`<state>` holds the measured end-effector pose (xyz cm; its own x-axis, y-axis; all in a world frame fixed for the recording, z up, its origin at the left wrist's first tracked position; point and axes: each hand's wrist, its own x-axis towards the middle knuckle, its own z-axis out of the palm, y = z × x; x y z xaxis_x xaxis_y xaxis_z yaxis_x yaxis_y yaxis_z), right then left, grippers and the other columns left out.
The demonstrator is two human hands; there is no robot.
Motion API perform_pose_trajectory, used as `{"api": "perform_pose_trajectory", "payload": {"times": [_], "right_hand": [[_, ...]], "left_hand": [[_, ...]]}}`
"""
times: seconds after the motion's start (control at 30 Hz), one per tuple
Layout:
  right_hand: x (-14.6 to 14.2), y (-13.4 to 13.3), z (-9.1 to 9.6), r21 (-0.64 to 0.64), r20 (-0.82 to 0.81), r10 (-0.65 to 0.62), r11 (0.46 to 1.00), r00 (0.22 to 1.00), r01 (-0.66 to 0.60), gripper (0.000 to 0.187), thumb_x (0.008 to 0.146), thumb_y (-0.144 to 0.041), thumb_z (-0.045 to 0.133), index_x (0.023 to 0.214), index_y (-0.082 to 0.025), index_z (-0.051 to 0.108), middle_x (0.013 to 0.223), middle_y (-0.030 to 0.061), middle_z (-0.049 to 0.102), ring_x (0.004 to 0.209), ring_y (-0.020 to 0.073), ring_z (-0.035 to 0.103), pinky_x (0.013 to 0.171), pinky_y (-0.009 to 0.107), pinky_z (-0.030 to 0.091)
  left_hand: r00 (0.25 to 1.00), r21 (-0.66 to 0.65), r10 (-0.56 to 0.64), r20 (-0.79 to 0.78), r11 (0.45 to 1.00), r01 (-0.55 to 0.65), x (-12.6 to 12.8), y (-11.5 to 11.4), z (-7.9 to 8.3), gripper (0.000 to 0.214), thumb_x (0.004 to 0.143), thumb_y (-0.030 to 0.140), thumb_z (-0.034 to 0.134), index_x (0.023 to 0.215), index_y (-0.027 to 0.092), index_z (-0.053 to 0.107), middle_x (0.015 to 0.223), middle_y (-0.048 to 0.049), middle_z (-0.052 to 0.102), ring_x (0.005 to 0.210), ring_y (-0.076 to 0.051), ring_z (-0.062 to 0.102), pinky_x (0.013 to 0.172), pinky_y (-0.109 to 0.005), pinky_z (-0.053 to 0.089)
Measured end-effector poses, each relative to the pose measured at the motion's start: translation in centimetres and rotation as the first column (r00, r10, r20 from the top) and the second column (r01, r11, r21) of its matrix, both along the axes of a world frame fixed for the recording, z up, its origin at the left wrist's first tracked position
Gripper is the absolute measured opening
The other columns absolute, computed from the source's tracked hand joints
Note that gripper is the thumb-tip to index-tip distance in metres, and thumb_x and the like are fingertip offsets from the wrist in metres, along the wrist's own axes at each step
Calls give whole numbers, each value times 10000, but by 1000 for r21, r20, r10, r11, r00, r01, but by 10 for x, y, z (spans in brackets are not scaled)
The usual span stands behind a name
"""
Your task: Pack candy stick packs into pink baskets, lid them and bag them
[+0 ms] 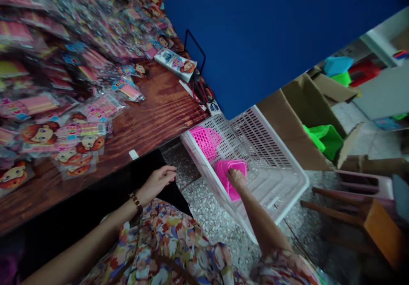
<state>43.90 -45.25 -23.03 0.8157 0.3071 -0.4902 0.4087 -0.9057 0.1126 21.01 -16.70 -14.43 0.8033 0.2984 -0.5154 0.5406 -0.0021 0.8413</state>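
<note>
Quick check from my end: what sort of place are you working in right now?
Probably a small packing workshop or toy stockroom. A wooden table is piled with packaged cartoon sticker sets, a white plastic crate on the floor holds pink baskets, and open cardboard boxes stand nearby.

Dark reddish wooden worktop (153,119) at left, glossy, grain showing, heaped with packets of cartoon stickers (64,106). Behind it, a deep blue wall panel (271,33), flatly lit. Below, speckled grey terrazzo floor (211,217). Red-handled scissors (201,91) near the worktop's far edge, just beside a black wire stand (195,48). To the right, open brown cardboard boxes (306,106) with green plastic pieces (322,138) inside, a wooden stool (367,221) lower right, a pale pink one (364,185) just behind. Soft, even daylight throughout.
</note>
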Motion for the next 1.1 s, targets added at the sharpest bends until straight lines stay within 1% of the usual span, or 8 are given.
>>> {"api": "perform_pose_trajectory", "payload": {"times": [0.17, 0.33, 0.5, 0.67, 0.73, 0.87, 0.97, 1.1], "right_hand": [[-16, 1, -8, 30, -19, 20, 999, 1000, -20, 320, 984, -291, 400, 998, -141, 683, 902, 138, 732, 838, 203, 695, 637, 264, 376], [-26, -22, -8, 130, -48, 23, 991, 999, -17, 308, 990, -301, 390, 982, -168, 668, 846, 112, 730, 783, 191, 688, 587, 262, 310], [-34, -42, -12, 276, -117, -7, 960, 993, 40, 293, 972, -303, 407, 911, -181, 666, 775, 81, 715, 682, 167, 650, 549, 263, 251], [-34, -52, -19, 447, -208, -72, 880, 975, 161, 340, 968, -312, 355, 892, -190, 663, 813, 60, 718, 733, 167, 663, 596, 236, 361], [-30, -56, -22, 566, -335, -179, 746, 925, 350, 423, 993, -357, 264, 1000, -194, 655, 847, 51, 725, 753, 158, 677, 639, 223, 430], [-12, -61, -28, 601, -676, -372, 221, 636, 768, 598, 965, -596, 246, 981, -163, 658, 686, 51, 696, 614, 174, 661, 640, 261, 508], [0, -55, -31, 594, -654, -457, 183, 603, 784, 583, 898, -645, 371, 568, -202, 558, 471, 28, 562, 486, 167, 573, 581, 267, 488], [-4, -40, -30, 590, -676, -419, 186, 606, 786, 515, 866, -558, 402, 473, -228, 455, 424, 8, 503, 438, 151, 521, 504, 255, 449]], "left_hand": [[968, 204, -232, 97, 956, 209, 43, -25, 12, 373, 871, 409, 481, 1112, 166, 631, 946, -78, 729, 871, -205, 692, 843, -345, 538], [834, 423, -543, 98, 781, 459, 132, -77, 19, 318, 941, 237, 413, 1177, 215, 625, 1193, -65, 677, 1134, -180, 608, 1071, -320, 416], [602, 443, -778, -181, 482, 756, 211, -130, -32, 480, 760, 74, 602, 1236, 138, 612, 1250, -182, 647, 1202, -331, 578, 1037, -472, 456], [379, 361, -888, -259, 275, 891, 226, -151, -72, 857, 724, 33, 607, 1509, 194, 302, 1579, -177, 300, 1430, -344, 338, 1155, -534, 316], [316, 330, -924, -216, 235, 914, 223, -151, -75, 840, 793, 60, 540, 1544, 189, 187, 1607, -153, 236, 1475, -266, 255, 1197, -449, 271], [255, 293, -958, -131, 209, 933, 218, -152, -74, 786, 846, 84, 469, 1554, 164, 136, 1629, -114, 170, 1502, -208, 154, 1227, -374, 199], [254, 284, -962, -99, 217, 934, 216, -154, -73, 687, 853, 126, 497, 1510, 187, 304, 1592, -88, 309, 1465, -206, 286, 1207, -333, 256], [404, 333, -900, -160, 337, 881, 223, -158, -81, 517, 917, 169, 372, 1431, 137, 420, 1486, -151, 468, 1372, -252, 444, 1169, -420, 333]]}}
